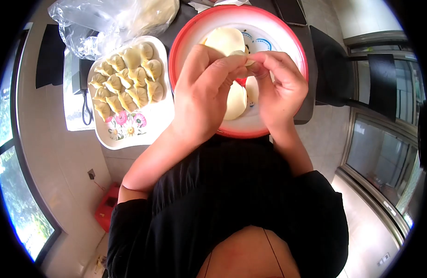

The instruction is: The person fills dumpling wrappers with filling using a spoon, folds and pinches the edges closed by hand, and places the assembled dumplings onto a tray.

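Observation:
My left hand (199, 92) and my right hand (283, 88) meet over a round white tray (287, 37) with a red rim. Both sets of fingertips pinch a small piece of pale dough, a dumpling (249, 62), mostly hidden by the fingers. Round dumpling wrappers lie on the tray: one wrapper (226, 39) beyond my left hand, another wrapper (236, 101) just below the hands. Part of a further pale wrapper (253, 91) shows beside my right hand.
Left of the round tray, a white flowered tray (151, 127) holds rows of pleated dumplings (125, 76). A clear plastic bag (111, 23) lies behind it. A dark phone-like object (290, 11) rests at the table's far right. Black chairs (336, 67) stand to the right.

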A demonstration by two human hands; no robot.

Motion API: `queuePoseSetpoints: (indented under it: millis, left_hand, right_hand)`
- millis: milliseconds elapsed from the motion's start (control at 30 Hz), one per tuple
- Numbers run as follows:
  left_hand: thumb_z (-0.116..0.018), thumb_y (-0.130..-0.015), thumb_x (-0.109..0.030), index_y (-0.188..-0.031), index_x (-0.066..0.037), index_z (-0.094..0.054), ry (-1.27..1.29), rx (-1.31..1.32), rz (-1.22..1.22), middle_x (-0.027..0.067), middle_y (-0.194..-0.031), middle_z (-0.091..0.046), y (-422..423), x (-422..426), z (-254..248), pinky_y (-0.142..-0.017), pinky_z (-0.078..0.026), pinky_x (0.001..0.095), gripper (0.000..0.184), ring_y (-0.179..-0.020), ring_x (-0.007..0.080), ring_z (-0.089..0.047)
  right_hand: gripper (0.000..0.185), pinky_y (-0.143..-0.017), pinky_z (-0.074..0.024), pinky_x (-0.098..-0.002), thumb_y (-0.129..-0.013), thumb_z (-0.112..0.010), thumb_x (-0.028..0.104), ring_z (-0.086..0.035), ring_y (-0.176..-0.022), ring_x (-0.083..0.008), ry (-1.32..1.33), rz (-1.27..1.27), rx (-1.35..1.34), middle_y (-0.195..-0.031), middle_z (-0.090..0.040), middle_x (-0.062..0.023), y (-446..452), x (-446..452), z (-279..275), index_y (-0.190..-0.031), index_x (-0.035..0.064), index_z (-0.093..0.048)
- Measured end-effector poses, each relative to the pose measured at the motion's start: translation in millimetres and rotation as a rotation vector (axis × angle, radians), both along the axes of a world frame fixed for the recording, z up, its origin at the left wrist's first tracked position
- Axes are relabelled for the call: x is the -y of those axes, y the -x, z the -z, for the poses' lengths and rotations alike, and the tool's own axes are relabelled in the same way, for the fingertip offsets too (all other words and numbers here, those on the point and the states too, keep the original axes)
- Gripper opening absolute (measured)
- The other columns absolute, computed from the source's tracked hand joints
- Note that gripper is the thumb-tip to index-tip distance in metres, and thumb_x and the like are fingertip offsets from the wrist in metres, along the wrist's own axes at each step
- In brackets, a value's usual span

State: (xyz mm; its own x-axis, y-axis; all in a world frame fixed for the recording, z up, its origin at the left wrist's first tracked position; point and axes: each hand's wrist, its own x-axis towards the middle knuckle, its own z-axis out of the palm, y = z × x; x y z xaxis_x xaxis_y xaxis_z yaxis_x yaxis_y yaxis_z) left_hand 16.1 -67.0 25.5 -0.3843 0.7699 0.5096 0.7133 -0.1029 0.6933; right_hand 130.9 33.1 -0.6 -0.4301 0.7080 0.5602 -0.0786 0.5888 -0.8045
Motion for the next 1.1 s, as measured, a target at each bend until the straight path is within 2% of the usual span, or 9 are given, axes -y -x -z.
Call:
queuePoseSetpoints:
  millis: [67, 100, 200, 233, 400, 600, 800, 1067, 1100]
  left_hand:
    - [-0.072, -0.081, -0.004, -0.128, -0.003, -0.059, 0.038, 0.083, 0.007, 0.0140, -0.102, -0.054, 4.9, 0.4, -7.0, -0.075, -0.049, 0.0355, 0.048, -0.089, 0.0239, -0.056]
    - [-0.059, -0.096, -0.034, -0.145, -0.002, -0.041, 0.025, 0.369, 0.103, 0.0169, -0.128, -0.049, 11.0, 3.2, -0.2, -0.092, -0.045, 0.0380, 0.061, -0.111, 0.0263, -0.051]
    - [-0.032, -0.100, -0.059, -0.148, 0.005, -0.029, 0.024, 1.605, 0.343, 0.0198, -0.141, -0.042, 11.7, -2.4, 4.0, -0.104, -0.040, 0.0396, 0.079, -0.123, 0.0294, -0.048]
    - [-0.014, -0.098, -0.066, -0.147, 0.011, -0.023, 0.126, 1.646, 0.411, 0.0233, -0.146, -0.037, 11.0, -2.4, -2.0, -0.111, -0.035, 0.0426, 0.091, -0.130, 0.0317, -0.043]
    - [-0.014, -0.099, -0.064, -0.144, 0.013, -0.027, 0.077, 1.743, 0.456, 0.0249, -0.141, -0.043, 11.5, 0.9, 0.8, -0.114, -0.032, 0.0451, 0.090, -0.130, 0.0314, -0.044]
    - [-0.014, -0.099, -0.064, -0.144, 0.013, -0.029, 0.061, 1.741, 0.394, 0.0233, -0.141, -0.044, 7.4, 5.0, -0.7, -0.113, -0.033, 0.0441, 0.089, -0.129, 0.0301, -0.045]
    - [-0.017, -0.099, -0.065, -0.142, 0.011, -0.035, 0.004, 1.813, 0.431, 0.0193, -0.135, -0.049, 14.5, 13.0, 5.4, -0.110, -0.038, 0.0427, 0.089, -0.123, 0.0279, -0.049]
    - [-0.023, -0.096, -0.070, -0.141, 0.010, -0.038, 0.007, 1.866, 0.409, 0.0185, -0.133, -0.050, 22.1, 25.9, 11.9, -0.107, -0.040, 0.0409, 0.093, -0.123, 0.0261, -0.048]
    - [-0.023, -0.100, -0.062, -0.140, 0.009, -0.041, -0.035, 1.903, 0.417, 0.0190, -0.133, -0.052, 25.2, 31.3, 14.0, -0.112, -0.036, 0.0458, 0.083, -0.122, 0.0280, -0.051]
  right_hand:
    - [0.019, -0.070, -0.0527, -0.0233, -0.081, -0.064, -0.015, -0.065, -0.077, -0.0131, 0.150, -0.038, -0.052, -0.087, -0.067, -0.0074, -1.4, -0.4, -3.3, -0.095, -0.0039, -0.070]
    - [0.017, -0.074, -0.0507, -0.0223, -0.085, -0.066, -0.009, -0.063, -0.080, -0.0110, 0.153, -0.078, -0.051, -0.088, -0.067, -0.0059, -3.3, -2.0, -3.8, -0.100, -0.0033, -0.070]
    - [0.019, -0.073, -0.0499, -0.0220, -0.084, -0.068, -0.006, -0.062, -0.081, -0.0109, 0.338, -0.150, -0.112, -0.089, -0.066, -0.0060, 0.0, 0.7, -8.0, -0.103, -0.0028, -0.070]
    - [0.020, -0.073, -0.0497, -0.0220, -0.084, -0.069, -0.005, -0.061, -0.081, -0.0111, 0.303, -0.150, -0.065, -0.089, -0.066, -0.0063, 1.2, 1.3, -7.9, -0.104, -0.0025, -0.070]
    - [0.020, -0.070, -0.0517, -0.0221, -0.083, -0.069, -0.007, -0.065, -0.079, -0.0138, -0.015, -0.115, 0.171, -0.087, -0.066, -0.0073, 2.5, 1.3, -16.7, -0.102, -0.0016, -0.071]
    - [0.020, -0.063, -0.0563, -0.0232, -0.080, -0.068, -0.013, -0.071, -0.073, -0.0179, -0.049, -0.169, -0.018, -0.083, -0.065, -0.0070, 8.4, 5.5, -1.4, -0.096, -0.0015, -0.073]
    - [0.025, -0.065, -0.0540, -0.0237, -0.075, -0.072, -0.009, -0.071, -0.075, -0.0172, -0.135, -0.135, 0.232, -0.086, -0.066, -0.0085, 6.1, 7.0, -23.8, -0.098, 0.0003, -0.074]
    - [0.024, -0.064, -0.0517, -0.0252, -0.074, -0.072, -0.010, -0.067, -0.074, -0.0175, -0.210, -0.279, 0.228, -0.083, -0.067, -0.0078, 17.6, 7.8, -23.5, -0.096, -0.0006, -0.074]
    - [0.023, -0.064, -0.0517, -0.0250, -0.075, -0.071, -0.010, -0.068, -0.075, -0.0179, -0.210, -0.290, 0.258, -0.083, -0.067, -0.0079, 20.6, 9.8, -24.2, -0.096, -0.0010, -0.073]
